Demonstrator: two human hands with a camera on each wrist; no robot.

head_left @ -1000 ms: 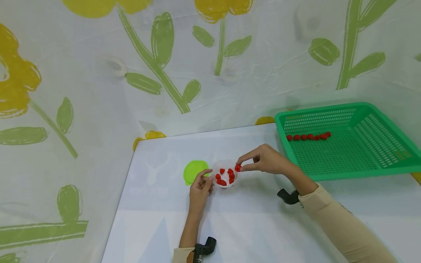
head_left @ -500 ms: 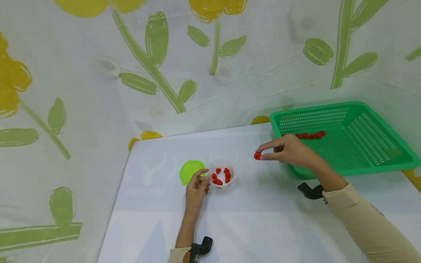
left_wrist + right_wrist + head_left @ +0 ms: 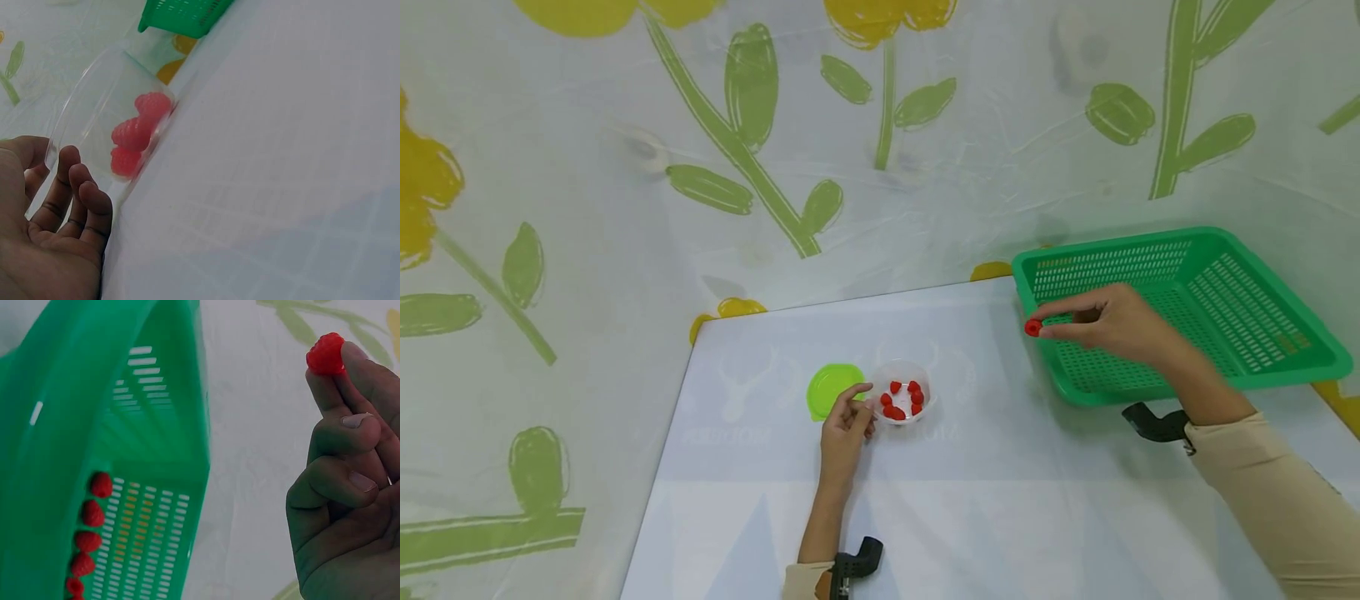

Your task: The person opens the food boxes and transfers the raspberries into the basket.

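My right hand [image 3: 1120, 329] pinches a red raspberry [image 3: 1033, 327] between thumb and fingertip, at the left rim of the green basket [image 3: 1285, 377]. In the right wrist view the raspberry [image 3: 325, 355] sits at the fingertips, with the other fingers curled. A row of raspberries [image 3: 89, 540] lies along one side inside the basket; the right hand hides this row in the head view. My left hand [image 3: 844, 429] pinches the rim of a clear plastic bowl [image 3: 94, 100] standing on the table. Several raspberries [image 3: 131, 134] lie on the bowl's bottom.
A lime-green lid [image 3: 831, 387] lies on the white table [image 3: 1000, 517], just left of the bowl and partly behind the left hand. Behind the table hangs a flower-printed sheet [image 3: 962, 217]. The basket stands at the table's back right.
My right hand has carried the raspberry from the bowl's right rim, rightward and away from me, to the basket's left rim. The left hand stays at the bowl.
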